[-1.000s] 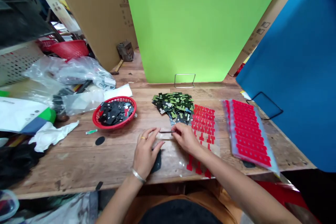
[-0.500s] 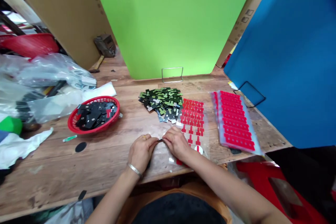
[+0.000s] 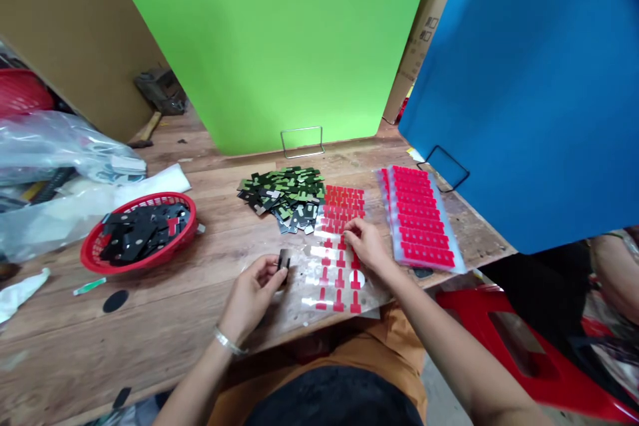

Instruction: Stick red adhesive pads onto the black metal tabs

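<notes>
Wooden workbench (image 3: 200, 293) carrying everything, green and blue boards standing behind. Left hand (image 3: 249, 293) pinching a small black plate (image 3: 284, 259) between thumb and fingertips, holding it just above the bench beside the clear sticker sheet (image 3: 334, 273). Right hand (image 3: 367, 246) curling fingertips onto a red sticker (image 3: 349, 233) on that sheet, seemingly nipping it loose. Looking light and stiff, the plate, best gripped by its edges; looking thin, floppy and tacky, the sticker, best lifted by its tab. Lying close behind, a pile of green-and-black pieces (image 3: 282, 196); farther left a red basket (image 3: 94, 249) of black parts; right, stacked red sticker sheets (image 3: 422, 223) crowding the sheet's edge.
</notes>
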Tool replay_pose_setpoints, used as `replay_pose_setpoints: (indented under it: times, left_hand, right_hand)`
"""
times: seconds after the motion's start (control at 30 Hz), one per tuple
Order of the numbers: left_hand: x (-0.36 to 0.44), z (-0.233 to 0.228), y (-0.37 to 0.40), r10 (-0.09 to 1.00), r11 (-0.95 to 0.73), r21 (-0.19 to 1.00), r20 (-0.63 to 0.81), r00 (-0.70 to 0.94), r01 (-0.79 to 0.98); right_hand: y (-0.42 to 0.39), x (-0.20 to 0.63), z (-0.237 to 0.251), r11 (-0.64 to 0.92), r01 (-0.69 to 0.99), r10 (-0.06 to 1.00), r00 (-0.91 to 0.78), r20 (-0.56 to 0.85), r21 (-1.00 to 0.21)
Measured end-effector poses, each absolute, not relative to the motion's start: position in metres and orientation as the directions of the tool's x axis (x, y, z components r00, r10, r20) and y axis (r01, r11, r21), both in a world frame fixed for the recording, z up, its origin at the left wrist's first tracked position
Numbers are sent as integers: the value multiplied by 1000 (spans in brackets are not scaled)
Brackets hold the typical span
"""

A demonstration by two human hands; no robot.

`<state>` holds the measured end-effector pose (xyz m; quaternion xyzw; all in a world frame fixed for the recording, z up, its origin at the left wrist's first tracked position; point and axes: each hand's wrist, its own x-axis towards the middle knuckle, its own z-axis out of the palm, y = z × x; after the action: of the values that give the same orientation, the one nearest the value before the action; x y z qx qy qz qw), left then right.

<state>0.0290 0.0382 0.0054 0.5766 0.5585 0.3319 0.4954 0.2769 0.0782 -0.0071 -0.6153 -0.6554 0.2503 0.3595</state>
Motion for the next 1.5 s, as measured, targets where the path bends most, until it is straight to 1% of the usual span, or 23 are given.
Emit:
replay_pose_setpoints:
  times: [0.07,0.13,0.2,0.27,0.43,0.6,0.73,0.9,1.03,1.23,1.5]
  left_hand:
    - [45,9,36,951,241,960,-262,164,140]
    - [61,11,35,927,339,941,-336,169,12]
    - [72,9,34,909,392,918,-377,177,-62]
    - [78,5,33,896,420,904,-398,200,-84]
    - [78,-5,30,866,468,881,-442,235,-67]
    - [77,-1,19,812,518,855,-486,324,-15]
    - [78,3,24,782,556,829,-498,375,-57]
    - [83,7,60,868,463,877,-418,268,-133]
    - [92,8,90,877,458,878,-421,231,-141]
    - [112,-2,128,892,437,895,-419,168,-92]
    - [129,-13,148,911,396,915,-402,90,78]
  right_hand:
    - [85,281,-12,134,643,985,-6,171,-754]
    - [90,276,-16,158,661,982,-26,188,-734]
    - [95,270,-19,174,682,978,-37,204,-711]
    - [102,264,-20,183,702,976,-47,212,-688]
    - [113,260,-19,187,755,977,-77,198,-629]
    - [99,269,-19,144,794,987,-73,144,-590]
    - [91,273,-15,128,811,991,-86,99,-571]
    - [102,261,-9,79,840,996,-46,74,-537]
    - [114,255,-9,23,866,1000,-15,20,-499]
    - [121,255,-6,3,894,998,-30,-53,-447]
    - [103,245,-11,10,922,999,7,44,-387]
